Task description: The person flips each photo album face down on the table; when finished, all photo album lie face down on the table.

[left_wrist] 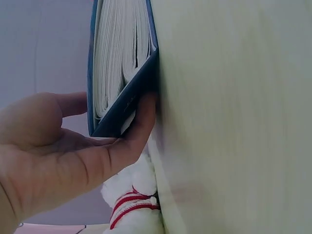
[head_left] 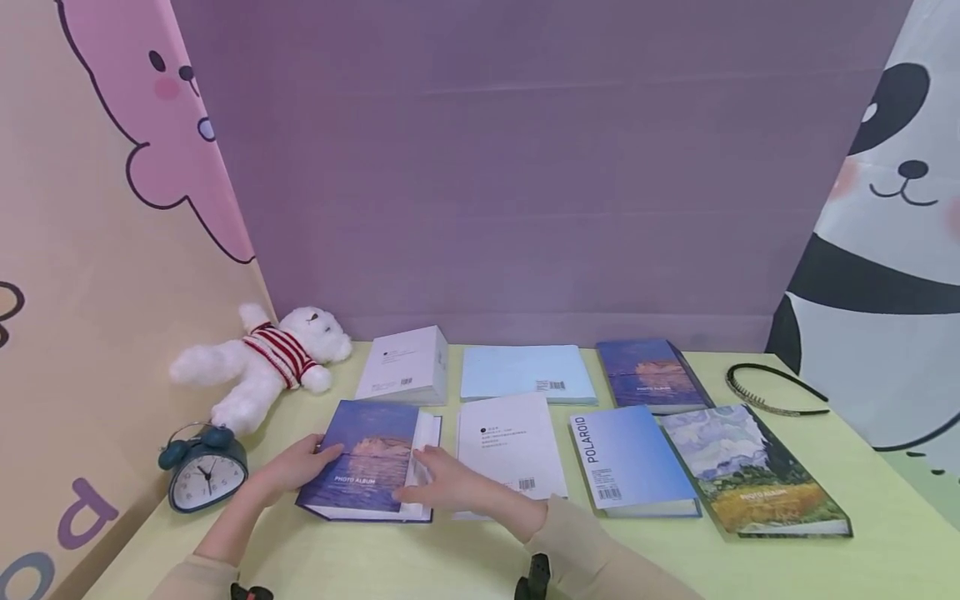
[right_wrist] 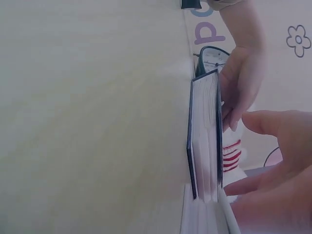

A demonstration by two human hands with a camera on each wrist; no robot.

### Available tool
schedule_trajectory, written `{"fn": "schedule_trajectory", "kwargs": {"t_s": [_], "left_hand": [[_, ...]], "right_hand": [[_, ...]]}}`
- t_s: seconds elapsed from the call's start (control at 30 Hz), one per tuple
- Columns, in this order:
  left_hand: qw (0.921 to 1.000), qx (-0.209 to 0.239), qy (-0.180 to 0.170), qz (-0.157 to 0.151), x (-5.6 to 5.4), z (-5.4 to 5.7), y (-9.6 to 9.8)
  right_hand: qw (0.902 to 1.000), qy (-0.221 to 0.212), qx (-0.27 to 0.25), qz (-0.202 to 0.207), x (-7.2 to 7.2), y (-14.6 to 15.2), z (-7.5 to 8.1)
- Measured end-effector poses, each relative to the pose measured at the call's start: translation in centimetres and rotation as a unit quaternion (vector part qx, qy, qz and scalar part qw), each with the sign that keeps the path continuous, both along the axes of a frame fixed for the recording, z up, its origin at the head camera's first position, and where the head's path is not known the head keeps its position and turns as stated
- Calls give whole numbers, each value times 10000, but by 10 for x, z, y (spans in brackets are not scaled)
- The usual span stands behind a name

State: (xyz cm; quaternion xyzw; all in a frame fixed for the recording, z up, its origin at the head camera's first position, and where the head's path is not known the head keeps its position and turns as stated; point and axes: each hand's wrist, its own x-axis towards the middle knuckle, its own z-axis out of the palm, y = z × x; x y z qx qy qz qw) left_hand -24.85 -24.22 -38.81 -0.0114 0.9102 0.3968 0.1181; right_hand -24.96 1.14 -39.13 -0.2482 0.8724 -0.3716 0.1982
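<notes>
A thick photo album [head_left: 360, 458] with a purple-blue seascape cover lies at the front left of the table, white page edges showing at its right side. My left hand [head_left: 296, 462] grips its left side. In the left wrist view, the left thumb [left_wrist: 73, 103] presses the cover while the other fingers [left_wrist: 141, 122] curl around the far side. Over the album's right edge is my right hand [head_left: 450, 483], thumb and fingers spread. The right wrist view shows the right thumb [right_wrist: 261, 122] apart from the cover and a lower finger [right_wrist: 241, 185] close to it.
Left of the album stand an alarm clock [head_left: 208, 471] and a white plush toy [head_left: 277, 354]. A white album [head_left: 513, 450] lies just right, a blue Polaroid album [head_left: 633, 462] and a landscape album [head_left: 757, 475] beyond. Several albums line the back; a headband [head_left: 750, 400] lies far right.
</notes>
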Motion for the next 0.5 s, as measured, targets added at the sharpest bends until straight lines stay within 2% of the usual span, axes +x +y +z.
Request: {"fn": "schedule_trajectory", "kwargs": {"t_s": [0.2,0.37,0.5], "left_hand": [[9983,532,-218,95,-2,-4,-3],[9934,1121,-226,124,-2,-5,-3],[9910,1324,-173,67,-1,-4,-3]], "right_hand": [[9987,-481,-168,-66,3,0,3],[9986,-423,-310,42,2,-1,1],[9990,-303,-314,63,0,-3,-2]]}}
